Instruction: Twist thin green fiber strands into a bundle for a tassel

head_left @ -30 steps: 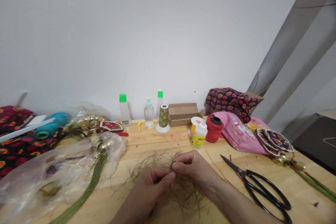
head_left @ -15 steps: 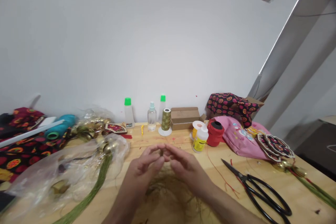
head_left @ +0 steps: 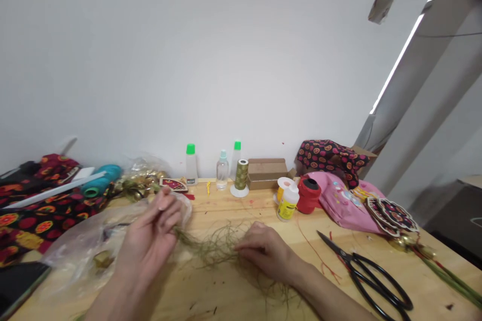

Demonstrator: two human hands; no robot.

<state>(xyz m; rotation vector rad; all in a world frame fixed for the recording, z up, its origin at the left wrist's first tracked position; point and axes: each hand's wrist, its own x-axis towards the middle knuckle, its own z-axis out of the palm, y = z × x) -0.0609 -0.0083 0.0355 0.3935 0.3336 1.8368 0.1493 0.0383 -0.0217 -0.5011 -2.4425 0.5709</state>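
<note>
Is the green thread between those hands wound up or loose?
Loose: the thread spreads in tangled, curling strands between left hand and right hand.

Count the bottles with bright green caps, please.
2: the left bottle stands left of the pale-capped bottle; the right bottle stands partly behind the olive thread spool. Others could be hidden.

Lower frame. We hold our left hand (head_left: 152, 238) left of centre, palm partly showing, fingers curled, left forearm (head_left: 115, 296) rising from the bottom edge. Our right hand (head_left: 265, 251), just right of centre, sits lower, back uppermost, fingers bunched, right forearm (head_left: 331, 291) slanting from lower right.
</note>
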